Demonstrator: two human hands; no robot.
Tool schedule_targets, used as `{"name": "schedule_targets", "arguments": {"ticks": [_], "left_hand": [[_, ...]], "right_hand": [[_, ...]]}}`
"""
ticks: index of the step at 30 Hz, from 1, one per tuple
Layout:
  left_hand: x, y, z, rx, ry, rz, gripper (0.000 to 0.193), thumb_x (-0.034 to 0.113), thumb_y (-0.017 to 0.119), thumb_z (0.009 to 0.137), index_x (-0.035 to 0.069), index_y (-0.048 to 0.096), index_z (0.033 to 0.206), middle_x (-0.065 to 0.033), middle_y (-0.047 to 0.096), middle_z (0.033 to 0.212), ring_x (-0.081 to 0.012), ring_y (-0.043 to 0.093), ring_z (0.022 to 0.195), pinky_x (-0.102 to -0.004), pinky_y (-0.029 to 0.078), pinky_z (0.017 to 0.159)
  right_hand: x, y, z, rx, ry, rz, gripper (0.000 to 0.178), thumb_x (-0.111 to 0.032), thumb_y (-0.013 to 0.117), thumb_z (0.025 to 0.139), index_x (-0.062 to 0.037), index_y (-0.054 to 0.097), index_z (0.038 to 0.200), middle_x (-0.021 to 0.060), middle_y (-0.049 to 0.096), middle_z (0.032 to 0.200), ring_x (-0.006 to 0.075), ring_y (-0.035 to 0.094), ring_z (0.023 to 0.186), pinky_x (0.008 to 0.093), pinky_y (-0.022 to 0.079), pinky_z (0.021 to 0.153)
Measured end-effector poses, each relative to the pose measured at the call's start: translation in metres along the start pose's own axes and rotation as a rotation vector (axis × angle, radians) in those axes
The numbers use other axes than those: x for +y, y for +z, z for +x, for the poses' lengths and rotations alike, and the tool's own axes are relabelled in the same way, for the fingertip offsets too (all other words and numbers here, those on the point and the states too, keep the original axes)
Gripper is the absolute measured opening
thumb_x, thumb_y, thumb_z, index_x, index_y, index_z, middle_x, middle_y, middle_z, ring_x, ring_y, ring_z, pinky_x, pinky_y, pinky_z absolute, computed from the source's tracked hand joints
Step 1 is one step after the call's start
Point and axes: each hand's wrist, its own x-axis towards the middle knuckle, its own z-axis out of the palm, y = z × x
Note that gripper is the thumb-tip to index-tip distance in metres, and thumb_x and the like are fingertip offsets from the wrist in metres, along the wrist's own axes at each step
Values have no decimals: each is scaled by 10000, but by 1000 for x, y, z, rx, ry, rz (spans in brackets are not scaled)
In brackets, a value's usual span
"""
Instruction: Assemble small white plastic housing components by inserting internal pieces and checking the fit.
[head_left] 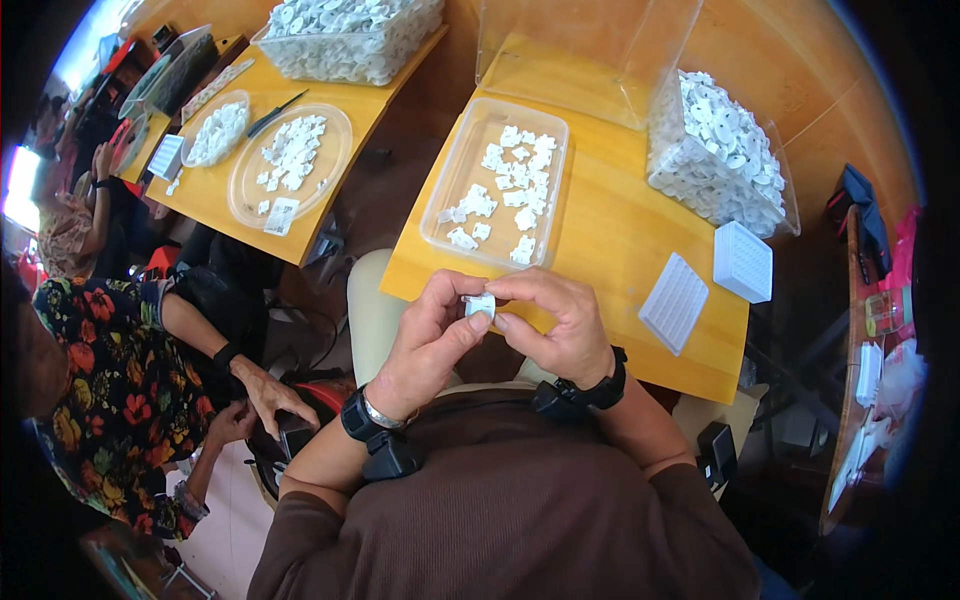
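Note:
Close in front of my body, a small white plastic piece (481, 305) is pinched between the thumb and fingers of my left hand (432, 335). My right hand (560, 322) meets it from the other side, index fingertip and thumb closed at its right edge. Fingertips cover part of the piece, so its full shape is hidden. Just beyond my hands lies a shallow clear tray (445, 190). Scattered in it are several small white plastic parts (523, 180).
A clear bin of white round parts (725, 150) stands at the table's back right. Nearer are a white gridded tray (676, 303) and a stack of similar trays (743, 262). A co-worker in a flowered shirt (110, 390) sits left, by another table with a round tray (335, 165).

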Motion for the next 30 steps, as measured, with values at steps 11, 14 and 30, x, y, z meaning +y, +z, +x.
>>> {"name": "schedule_targets", "arguments": {"ticks": [11,14,30], "left_hand": [[0,0,-1,2,75,326,230,106,559,910,4,470,1097,-58,562,900,-107,513,830,-257,440,734],[-2,2,0,-13,78,326,236,90,572,898,9,472,1095,-57,561,908,-103,509,830,-252,437,735],[-2,8,2,87,40,46,249,96,551,914,-4,459,1122,-35,546,943,-69,506,849,-228,441,740]], "right_hand": [[-5,6,-1,99,-104,-164,247,27,664,697,-41,612,928,125,654,822,278,650,727,330,520,636],[-3,5,-3,118,-124,-174,240,29,664,695,-37,611,920,125,652,807,277,647,711,331,517,623],[6,10,-8,104,88,215,274,-12,691,729,-10,584,982,106,650,958,197,640,869,297,504,797]]}}
